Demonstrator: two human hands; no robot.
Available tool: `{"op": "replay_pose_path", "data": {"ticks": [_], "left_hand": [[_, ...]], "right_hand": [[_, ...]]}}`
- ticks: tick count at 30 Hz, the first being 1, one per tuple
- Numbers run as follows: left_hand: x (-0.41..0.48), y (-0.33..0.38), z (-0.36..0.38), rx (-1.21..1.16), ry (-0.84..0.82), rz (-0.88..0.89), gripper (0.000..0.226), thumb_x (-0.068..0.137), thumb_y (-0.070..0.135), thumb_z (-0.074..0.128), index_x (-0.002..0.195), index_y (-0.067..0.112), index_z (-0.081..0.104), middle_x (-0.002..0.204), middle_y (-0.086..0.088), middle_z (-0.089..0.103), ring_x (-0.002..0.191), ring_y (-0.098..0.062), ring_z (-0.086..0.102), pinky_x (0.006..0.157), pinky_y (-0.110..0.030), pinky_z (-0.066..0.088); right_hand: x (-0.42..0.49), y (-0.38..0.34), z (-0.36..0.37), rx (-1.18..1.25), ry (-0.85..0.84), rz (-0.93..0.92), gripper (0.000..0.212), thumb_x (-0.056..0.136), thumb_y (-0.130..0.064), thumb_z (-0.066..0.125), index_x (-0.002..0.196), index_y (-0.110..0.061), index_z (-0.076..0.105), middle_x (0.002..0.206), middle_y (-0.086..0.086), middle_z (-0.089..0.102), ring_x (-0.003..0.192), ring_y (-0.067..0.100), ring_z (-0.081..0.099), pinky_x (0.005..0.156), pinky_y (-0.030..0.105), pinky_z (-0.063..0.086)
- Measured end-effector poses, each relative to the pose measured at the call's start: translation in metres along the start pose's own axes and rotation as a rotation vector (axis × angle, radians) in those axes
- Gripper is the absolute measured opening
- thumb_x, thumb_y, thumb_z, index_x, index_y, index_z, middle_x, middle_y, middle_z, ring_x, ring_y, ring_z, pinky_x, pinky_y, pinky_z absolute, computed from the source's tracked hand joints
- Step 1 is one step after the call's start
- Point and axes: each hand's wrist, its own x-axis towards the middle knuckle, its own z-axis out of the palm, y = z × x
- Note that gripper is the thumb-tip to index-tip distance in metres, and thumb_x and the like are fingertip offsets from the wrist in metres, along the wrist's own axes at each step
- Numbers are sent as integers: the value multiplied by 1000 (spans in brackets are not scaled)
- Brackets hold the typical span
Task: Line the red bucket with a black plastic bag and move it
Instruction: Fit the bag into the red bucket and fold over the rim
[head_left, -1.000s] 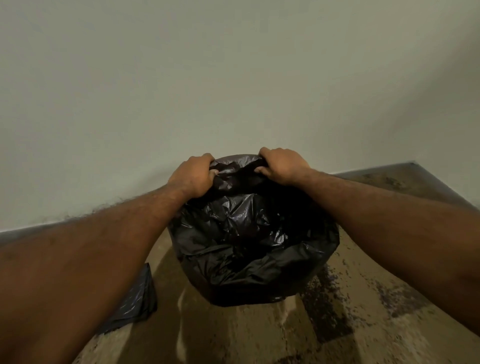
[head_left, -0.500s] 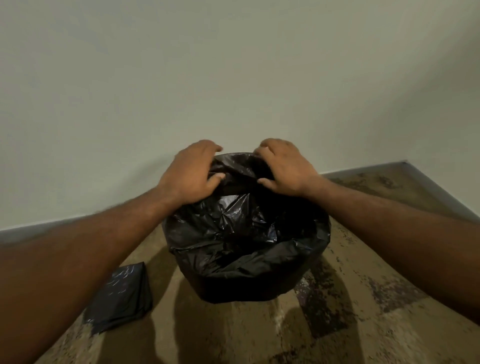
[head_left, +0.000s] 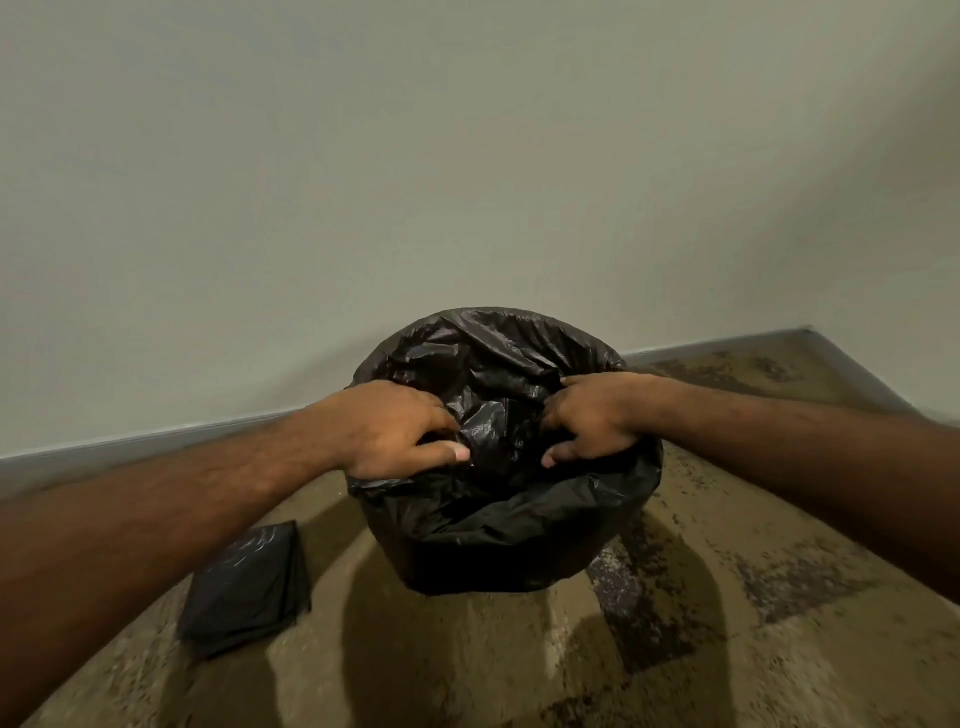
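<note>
- Floor (head_left: 727, 639): a mottled tan-and-dark patterned surface, worn in patches, with arm shadows falling across its near part.
- Wall (head_left: 467, 156): plain, pale grey-green, meeting the floor along a grey baseboard (head_left: 130, 444); a second wall closes the corner at far right.
- Black plastic bag (head_left: 498, 519): draped over a round container standing on the floor just before the wall; its film wraps the rim and outer sides so fully that none of the container's own colour shows.
- Left hand (head_left: 389, 428): fingers curled, pinching loose bag film at the left of the opening.
- Right hand (head_left: 592, 415): fingers curled, gripping film at the right of the opening; the two hands are near each other, with crumpled film between them.
- Folded black bags (head_left: 249, 587): a flat dark packet on the floor, left of the container and apart from it, partly overlapped by the left forearm.
</note>
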Motion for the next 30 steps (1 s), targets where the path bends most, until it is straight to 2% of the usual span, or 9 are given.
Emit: {"op": "replay_pose_path", "data": {"ticks": [3,6,8,13,17,21,24,27,30], "left_hand": [[-23,1,8,1,-13,101,78,83,85,14,111,32,65,102,11,67,89,-8,63,78,-32,54],[-36,1,19,55,51,184,78,79,89,18,88,27,64,78,10,63,68,-11,60,71,-36,51],[-38,1,24,30,114,221,76,76,91,26,88,27,64,76,11,63,67,-10,61,72,-36,52],[-42,-1,35,94,218,291,68,73,91,37,80,29,65,67,13,62,61,-9,61,71,-32,52],[-42,0,34,139,152,251,29,80,60,51,91,35,62,80,15,65,78,-3,62,89,-33,47],[-47,1,29,94,98,197,85,65,85,47,135,36,44,129,17,59,122,-3,51,110,-27,25],[-49,19,27,-8,246,274,100,63,94,45,141,31,38,135,12,58,124,-2,51,107,-23,27],[-44,38,31,-120,160,272,63,83,77,44,132,36,45,122,15,62,111,1,57,103,-22,41],[-43,36,35,-35,112,219,21,97,48,40,106,36,55,94,15,64,85,0,59,88,-26,53]], "right_hand": [[-27,-6,19,172,199,-97,65,92,-72,24,109,-27,68,99,-3,72,89,14,67,85,37,55],[-53,-7,46,217,514,-238,67,94,-71,22,87,-22,67,75,-4,64,66,13,59,66,36,51],[-62,-3,62,220,634,-314,67,93,-70,23,84,-19,65,75,-3,61,66,15,57,69,35,49],[-66,-2,78,128,659,-340,72,91,-72,21,84,-16,65,77,-1,61,68,19,56,77,36,47],[-71,-5,69,98,602,-335,68,88,-75,35,90,-14,66,82,0,62,74,19,58,81,37,49],[-82,-15,55,-26,446,-183,90,75,-89,38,130,-20,58,125,-3,63,118,14,55,114,43,35],[-85,-43,45,15,671,-248,87,78,-84,40,134,-18,54,129,-1,61,122,13,53,115,43,34],[-72,-77,41,97,639,-260,48,88,-63,52,115,-24,61,104,-8,65,95,8,60,93,32,53],[-66,-76,49,88,532,-175,19,92,-41,52,93,-25,62,84,-8,63,76,10,60,73,32,54]]}}
